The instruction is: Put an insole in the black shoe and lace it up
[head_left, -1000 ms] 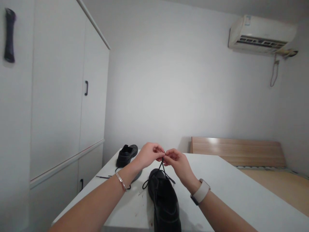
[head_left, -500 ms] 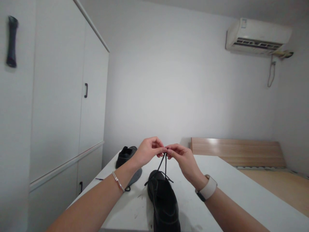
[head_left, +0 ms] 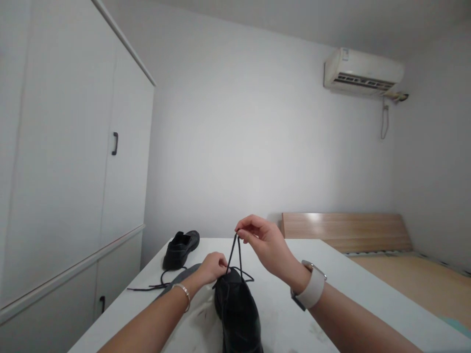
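Observation:
A black shoe (head_left: 240,314) rests on the white table (head_left: 290,294) in front of me, heel end towards me. My right hand (head_left: 257,235) is raised above it, thumb and fingers pinching a black shoelace (head_left: 231,252). Two strands of the lace run taut from this pinch down to the shoe. Low at the shoe's far left side is my left hand (head_left: 212,267), its fingers curled in by the lacing. What those fingertips grip, if anything, is hidden. Another bit of lace sticks out to the right of the shoe.
A second black shoe (head_left: 180,249) sits at the table's far left. Near it lie a loose black lace (head_left: 147,288) and a flat grey piece (head_left: 184,275), partly behind my left forearm. White cabinets (head_left: 73,171) stand left; a wooden bed headboard (head_left: 346,230) is at right.
My left hand has parted from the right and moved down to the shoe's lacing. My right hand still holds the lace up. The view has shifted slightly to the right.

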`<action>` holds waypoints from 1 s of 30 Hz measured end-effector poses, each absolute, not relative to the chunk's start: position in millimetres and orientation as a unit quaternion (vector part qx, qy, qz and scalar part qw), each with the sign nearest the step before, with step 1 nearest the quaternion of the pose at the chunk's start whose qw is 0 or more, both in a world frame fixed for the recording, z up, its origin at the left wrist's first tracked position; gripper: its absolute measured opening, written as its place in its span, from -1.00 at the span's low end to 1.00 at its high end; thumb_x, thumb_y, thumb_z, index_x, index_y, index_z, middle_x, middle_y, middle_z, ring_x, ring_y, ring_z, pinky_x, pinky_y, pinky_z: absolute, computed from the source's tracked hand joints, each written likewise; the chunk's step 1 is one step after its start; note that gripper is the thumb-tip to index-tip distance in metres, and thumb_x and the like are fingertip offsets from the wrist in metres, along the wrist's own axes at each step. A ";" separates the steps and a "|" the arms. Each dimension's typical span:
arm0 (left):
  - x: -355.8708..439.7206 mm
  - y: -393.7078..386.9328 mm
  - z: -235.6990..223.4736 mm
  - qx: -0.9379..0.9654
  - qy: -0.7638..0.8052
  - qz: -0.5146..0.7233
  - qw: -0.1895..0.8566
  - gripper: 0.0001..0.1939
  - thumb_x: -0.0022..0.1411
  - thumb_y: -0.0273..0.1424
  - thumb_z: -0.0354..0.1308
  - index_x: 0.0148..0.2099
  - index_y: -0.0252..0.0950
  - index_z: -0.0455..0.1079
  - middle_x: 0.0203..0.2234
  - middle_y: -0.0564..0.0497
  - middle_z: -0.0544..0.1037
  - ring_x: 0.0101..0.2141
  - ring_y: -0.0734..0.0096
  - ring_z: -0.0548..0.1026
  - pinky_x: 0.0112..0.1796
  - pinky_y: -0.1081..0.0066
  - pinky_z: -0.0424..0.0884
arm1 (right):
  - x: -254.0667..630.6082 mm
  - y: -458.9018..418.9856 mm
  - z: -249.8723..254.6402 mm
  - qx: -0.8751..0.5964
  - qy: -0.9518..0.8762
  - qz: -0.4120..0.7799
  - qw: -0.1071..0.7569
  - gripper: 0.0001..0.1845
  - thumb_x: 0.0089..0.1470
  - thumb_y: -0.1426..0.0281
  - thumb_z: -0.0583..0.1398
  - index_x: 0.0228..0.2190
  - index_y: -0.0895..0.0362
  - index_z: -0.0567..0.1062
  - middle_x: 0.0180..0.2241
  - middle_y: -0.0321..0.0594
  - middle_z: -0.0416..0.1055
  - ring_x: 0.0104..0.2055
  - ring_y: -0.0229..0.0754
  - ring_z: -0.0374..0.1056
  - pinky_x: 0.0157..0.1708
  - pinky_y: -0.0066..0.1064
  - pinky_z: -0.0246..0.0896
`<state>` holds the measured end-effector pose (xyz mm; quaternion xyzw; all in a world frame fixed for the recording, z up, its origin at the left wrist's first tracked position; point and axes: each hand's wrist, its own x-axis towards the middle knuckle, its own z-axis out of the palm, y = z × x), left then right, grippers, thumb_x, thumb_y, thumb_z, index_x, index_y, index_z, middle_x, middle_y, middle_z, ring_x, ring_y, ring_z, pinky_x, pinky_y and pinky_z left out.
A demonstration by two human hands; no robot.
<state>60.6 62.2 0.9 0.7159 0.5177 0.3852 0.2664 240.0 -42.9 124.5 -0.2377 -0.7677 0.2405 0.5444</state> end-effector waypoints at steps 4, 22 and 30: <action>63.2 67.4 6.4 0.716 0.468 0.421 0.302 -0.84 -0.09 -0.38 0.25 -0.50 -0.27 0.30 -0.57 0.04 0.44 -0.40 0.32 0.44 -0.27 0.37 0.33 | 239.0 -49.4 138.2 -0.225 -0.776 0.215 0.548 -0.86 0.05 0.32 0.22 -0.37 0.13 0.53 -0.40 -0.24 0.48 -0.36 -0.25 0.34 -0.34 -0.37 0.27; 79.8 8.5 -12.6 0.754 0.398 0.404 0.331 -0.38 0.14 0.19 0.13 -0.15 -0.31 0.45 -0.24 -0.12 0.59 -0.15 0.13 0.50 -0.05 0.24 0.36 | 207.9 -37.4 218.4 -0.183 -0.644 0.251 0.699 -0.91 0.14 0.53 0.13 -0.39 0.13 0.35 -0.46 -0.38 0.28 -0.55 -0.39 0.26 -0.58 -0.48 0.30; 100.6 13.3 -15.6 0.719 0.428 0.462 0.295 -0.55 -0.03 -0.15 0.40 -0.29 -0.23 0.23 -0.38 0.01 0.50 -0.30 0.28 0.48 -0.20 0.35 0.37 | 198.7 -45.0 219.2 -0.144 -0.664 0.235 0.695 -0.95 0.20 0.48 0.12 -0.33 0.12 0.33 -0.46 -0.41 0.25 -0.55 -0.45 0.28 -0.52 -0.53 0.34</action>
